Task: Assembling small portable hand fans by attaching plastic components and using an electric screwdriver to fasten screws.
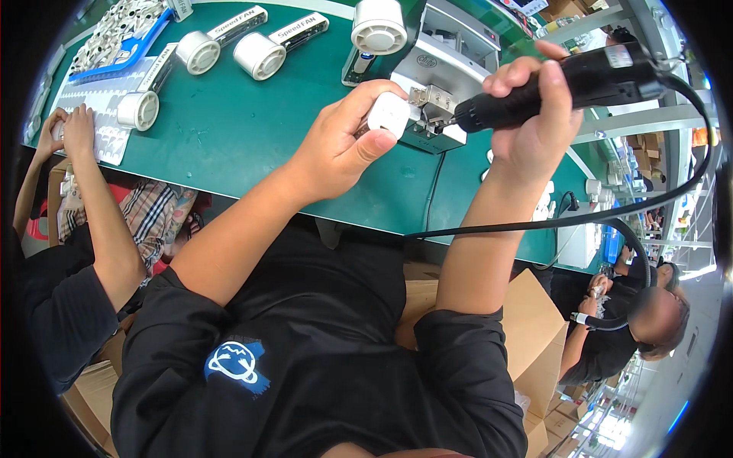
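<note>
My left hand (334,145) is closed around a white part (388,114) with a rounded, squarish end; the rest of it is hidden by my fingers and palm. In my right hand (538,126) is a black electric screwdriver (611,80), held sideways with its bit pointing left. The bit's tip is at the front of a grey box-shaped screw feeder (431,65), close to its small metal outlet block (437,99). Whether a screw sits on the bit is too small to tell. The white part is just left of that block.
Several white handheld fans (259,57) lie or stand on the green table (229,133). A blue-rimmed tray (156,38) of small parts is at the far left. A co-worker's hands (76,130) rest there. The screwdriver's black cable (573,220) crosses over my right forearm. Cardboard boxes (534,324) stand below.
</note>
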`<move>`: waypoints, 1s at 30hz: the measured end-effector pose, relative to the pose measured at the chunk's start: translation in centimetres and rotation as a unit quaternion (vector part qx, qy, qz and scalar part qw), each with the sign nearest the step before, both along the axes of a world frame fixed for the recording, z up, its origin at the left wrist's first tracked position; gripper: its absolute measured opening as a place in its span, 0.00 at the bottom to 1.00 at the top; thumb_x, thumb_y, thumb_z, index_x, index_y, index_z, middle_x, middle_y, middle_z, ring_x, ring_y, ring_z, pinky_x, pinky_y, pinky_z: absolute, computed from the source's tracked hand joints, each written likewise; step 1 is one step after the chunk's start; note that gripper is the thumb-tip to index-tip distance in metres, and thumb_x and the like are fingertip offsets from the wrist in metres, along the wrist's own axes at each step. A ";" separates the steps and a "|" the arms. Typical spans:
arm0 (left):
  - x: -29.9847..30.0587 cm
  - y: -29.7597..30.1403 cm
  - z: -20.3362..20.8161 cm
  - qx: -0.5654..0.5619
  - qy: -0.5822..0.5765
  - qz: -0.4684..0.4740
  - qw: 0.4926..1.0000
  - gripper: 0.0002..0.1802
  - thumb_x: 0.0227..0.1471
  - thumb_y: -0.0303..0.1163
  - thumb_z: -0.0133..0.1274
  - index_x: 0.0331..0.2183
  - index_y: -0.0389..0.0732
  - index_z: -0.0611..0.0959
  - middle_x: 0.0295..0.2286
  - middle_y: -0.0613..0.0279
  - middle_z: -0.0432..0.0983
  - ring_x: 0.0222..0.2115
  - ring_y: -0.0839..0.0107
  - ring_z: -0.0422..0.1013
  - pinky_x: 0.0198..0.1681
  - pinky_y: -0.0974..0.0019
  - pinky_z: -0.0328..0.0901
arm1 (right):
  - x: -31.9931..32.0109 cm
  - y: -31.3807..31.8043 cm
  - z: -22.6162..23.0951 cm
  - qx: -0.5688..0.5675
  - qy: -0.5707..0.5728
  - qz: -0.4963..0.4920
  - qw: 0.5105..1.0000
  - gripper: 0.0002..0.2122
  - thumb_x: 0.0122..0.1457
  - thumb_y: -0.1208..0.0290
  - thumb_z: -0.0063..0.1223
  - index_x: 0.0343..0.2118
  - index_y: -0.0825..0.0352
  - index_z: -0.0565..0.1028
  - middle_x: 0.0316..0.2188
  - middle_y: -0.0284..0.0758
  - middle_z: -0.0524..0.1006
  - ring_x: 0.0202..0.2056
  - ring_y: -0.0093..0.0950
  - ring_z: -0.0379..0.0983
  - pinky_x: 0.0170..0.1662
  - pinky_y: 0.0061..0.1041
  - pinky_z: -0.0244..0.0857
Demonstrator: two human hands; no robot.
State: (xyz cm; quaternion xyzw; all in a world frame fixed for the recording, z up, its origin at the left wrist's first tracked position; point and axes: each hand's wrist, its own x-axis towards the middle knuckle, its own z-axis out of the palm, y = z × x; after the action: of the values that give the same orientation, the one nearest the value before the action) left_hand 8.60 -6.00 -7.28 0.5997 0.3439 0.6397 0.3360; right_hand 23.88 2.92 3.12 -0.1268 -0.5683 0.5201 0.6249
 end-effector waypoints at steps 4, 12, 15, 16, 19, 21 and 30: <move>-0.1 0.1 -0.1 0.009 0.010 0.000 1.000 0.31 0.52 0.57 0.46 0.44 0.39 0.68 0.27 0.64 0.67 0.25 0.78 0.62 0.29 0.75 0.60 | -0.6 0.9 0.0 0.014 -0.026 -0.022 0.999 0.12 0.55 0.70 0.46 0.39 0.72 0.66 0.18 0.37 0.69 0.20 0.28 0.66 0.27 0.32 0.63; -0.2 0.0 -0.2 0.010 0.005 0.005 1.000 0.30 0.53 0.55 0.45 0.44 0.39 0.68 0.28 0.64 0.67 0.26 0.78 0.62 0.29 0.74 0.60 | -0.3 0.5 -2.3 -0.009 -0.067 0.004 0.998 0.10 0.54 0.73 0.46 0.38 0.70 0.66 0.18 0.37 0.69 0.20 0.28 0.66 0.27 0.31 0.65; 0.0 0.0 -0.4 0.014 -0.002 0.008 1.000 0.30 0.53 0.55 0.45 0.45 0.39 0.68 0.27 0.65 0.67 0.26 0.78 0.62 0.29 0.74 0.60 | -0.4 0.2 -2.2 -0.036 -0.015 0.009 0.999 0.11 0.50 0.76 0.52 0.36 0.72 0.68 0.17 0.38 0.71 0.18 0.27 0.68 0.23 0.24 0.65; 0.0 0.1 -0.3 0.014 -0.002 0.007 1.000 0.30 0.53 0.55 0.45 0.45 0.39 0.68 0.27 0.65 0.67 0.26 0.78 0.62 0.29 0.74 0.60 | -0.3 0.2 -2.0 -0.036 -0.014 0.009 0.999 0.11 0.50 0.76 0.52 0.36 0.72 0.68 0.17 0.38 0.71 0.18 0.27 0.68 0.23 0.24 0.65; 0.2 0.0 0.0 0.005 0.006 0.000 1.000 0.30 0.53 0.55 0.46 0.44 0.39 0.68 0.27 0.64 0.67 0.26 0.78 0.62 0.29 0.74 0.60 | 0.1 0.6 -1.4 -0.001 0.006 -0.009 1.000 0.10 0.52 0.78 0.50 0.37 0.72 0.67 0.17 0.38 0.71 0.18 0.27 0.69 0.25 0.23 0.65; 0.1 0.1 0.1 0.008 0.019 0.001 1.000 0.30 0.52 0.55 0.46 0.44 0.39 0.69 0.27 0.64 0.67 0.26 0.78 0.62 0.30 0.75 0.60 | -0.2 1.1 -1.7 0.013 0.009 0.004 1.000 0.09 0.52 0.78 0.49 0.36 0.71 0.67 0.17 0.38 0.71 0.18 0.26 0.69 0.26 0.22 0.65; 0.1 0.0 0.1 -0.004 0.025 0.003 1.000 0.30 0.52 0.55 0.46 0.44 0.39 0.69 0.28 0.62 0.68 0.26 0.76 0.64 0.30 0.73 0.61 | 0.7 -0.4 -1.1 -0.018 -0.086 0.015 0.996 0.13 0.56 0.69 0.44 0.40 0.70 0.66 0.19 0.36 0.68 0.20 0.28 0.65 0.27 0.32 0.62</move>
State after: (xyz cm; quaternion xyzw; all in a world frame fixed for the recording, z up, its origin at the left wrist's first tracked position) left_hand 8.73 -6.00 -7.21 0.6134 0.3566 0.6237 0.3280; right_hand 24.55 2.56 2.02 -0.1740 -0.6124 0.5270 0.5631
